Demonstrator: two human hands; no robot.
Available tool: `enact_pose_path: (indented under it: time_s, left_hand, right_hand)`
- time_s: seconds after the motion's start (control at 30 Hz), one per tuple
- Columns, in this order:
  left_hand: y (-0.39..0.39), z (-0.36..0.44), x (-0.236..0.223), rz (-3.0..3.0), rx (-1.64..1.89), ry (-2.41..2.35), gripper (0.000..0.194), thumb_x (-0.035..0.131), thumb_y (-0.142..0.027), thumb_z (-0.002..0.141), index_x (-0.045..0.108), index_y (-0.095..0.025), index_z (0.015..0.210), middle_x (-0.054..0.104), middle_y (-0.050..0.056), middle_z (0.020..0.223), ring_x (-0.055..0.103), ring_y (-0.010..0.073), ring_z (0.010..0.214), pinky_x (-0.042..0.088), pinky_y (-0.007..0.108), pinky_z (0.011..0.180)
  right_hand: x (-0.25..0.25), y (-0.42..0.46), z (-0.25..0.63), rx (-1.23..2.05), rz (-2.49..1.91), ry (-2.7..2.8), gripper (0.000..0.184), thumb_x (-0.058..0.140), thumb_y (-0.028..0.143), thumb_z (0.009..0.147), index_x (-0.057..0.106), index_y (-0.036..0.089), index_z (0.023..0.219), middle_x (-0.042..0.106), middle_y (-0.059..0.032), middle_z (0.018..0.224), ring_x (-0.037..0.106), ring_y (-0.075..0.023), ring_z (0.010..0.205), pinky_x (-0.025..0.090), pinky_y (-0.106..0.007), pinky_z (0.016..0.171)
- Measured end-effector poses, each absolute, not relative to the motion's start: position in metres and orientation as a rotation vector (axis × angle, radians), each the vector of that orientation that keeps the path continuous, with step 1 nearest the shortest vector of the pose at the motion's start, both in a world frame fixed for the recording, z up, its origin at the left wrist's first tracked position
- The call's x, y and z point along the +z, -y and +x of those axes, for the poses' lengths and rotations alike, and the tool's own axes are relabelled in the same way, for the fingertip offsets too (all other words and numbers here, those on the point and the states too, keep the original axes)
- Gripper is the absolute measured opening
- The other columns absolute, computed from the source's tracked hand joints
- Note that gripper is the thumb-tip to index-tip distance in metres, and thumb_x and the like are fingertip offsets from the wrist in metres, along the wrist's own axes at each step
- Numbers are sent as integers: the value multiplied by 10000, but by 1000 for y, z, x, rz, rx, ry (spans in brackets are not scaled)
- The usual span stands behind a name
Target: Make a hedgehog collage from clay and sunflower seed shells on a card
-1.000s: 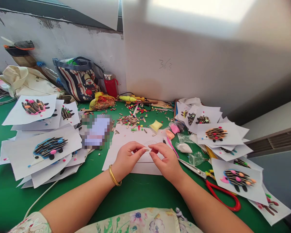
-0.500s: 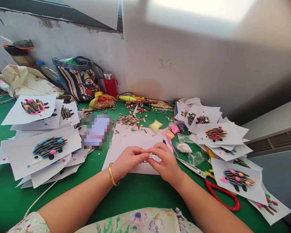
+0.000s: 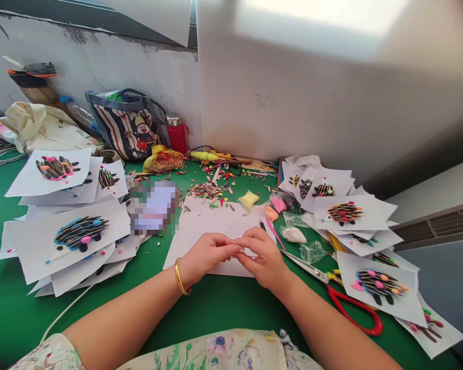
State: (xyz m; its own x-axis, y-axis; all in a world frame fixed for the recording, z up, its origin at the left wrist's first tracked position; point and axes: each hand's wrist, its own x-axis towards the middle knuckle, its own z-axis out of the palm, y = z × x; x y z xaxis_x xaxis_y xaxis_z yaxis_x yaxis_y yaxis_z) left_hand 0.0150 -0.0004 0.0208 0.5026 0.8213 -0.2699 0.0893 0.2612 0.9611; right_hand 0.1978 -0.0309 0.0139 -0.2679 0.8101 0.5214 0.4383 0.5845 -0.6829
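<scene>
My left hand (image 3: pixel 212 255) and my right hand (image 3: pixel 263 258) meet fingertip to fingertip above a white sheet of paper (image 3: pixel 195 226). Between their pinched fingers is a small piece of white clay (image 3: pixel 241 249), mostly hidden. On the paper, just beyond the fingers, a pencilled oval with scale-like marks (image 3: pixel 237 229) shows in part. Right of my right hand lie a pink modelling tool (image 3: pixel 274 234), a dark pen-like tool (image 3: pixel 262 225) and a lump of white clay (image 3: pixel 294 235) on plastic wrap.
Stacked hedgehog pictures stand left (image 3: pixel 73 257) and right (image 3: pixel 378 285). Red-handled scissors (image 3: pixel 355 311) lie open beside my right forearm. Yellow (image 3: pixel 249 199), orange (image 3: pixel 270 213) and pink clay (image 3: pixel 278 203), scattered seeds (image 3: pixel 204 190) and a blurred phone (image 3: pixel 156 208) lie farther back.
My fingers have closed a little more over the white clay, so less of it shows. The hands stay in nearly the same place; the view has shifted very slightly.
</scene>
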Motion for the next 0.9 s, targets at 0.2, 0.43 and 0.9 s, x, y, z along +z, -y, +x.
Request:
enact_pose_path:
  time_s: [0.2,0.43,0.9]
  left_hand:
    - [0,14,24,1238,641,-935,307,717,-447,733,701,-141,721,595,-9,646,499,121,644,397,245,640]
    - [0,14,20,1311,699,-971,291,701,-441,770,705,-153,729,644,8,695,538,136,681,427,255,673]
    - [2,14,15,1801,905,-1039,187,649,-358,879,711,-192,820,677,15,783,595,143,742,456,256,685]
  right_hand:
    - [15,30,200,499,-1000,1902,217,648,228,896,723,277,1094,604,-29,831,591,-170,784,510,-316,693]
    - [14,29,204,568,-1034,1866,328,700,285,862,678,285,1189,619,-38,920,607,-179,830,522,-335,742]
    - [20,29,202,623,-1138,1764,97,619,263,914,707,239,948,636,-30,858,593,-172,810,489,-326,734]
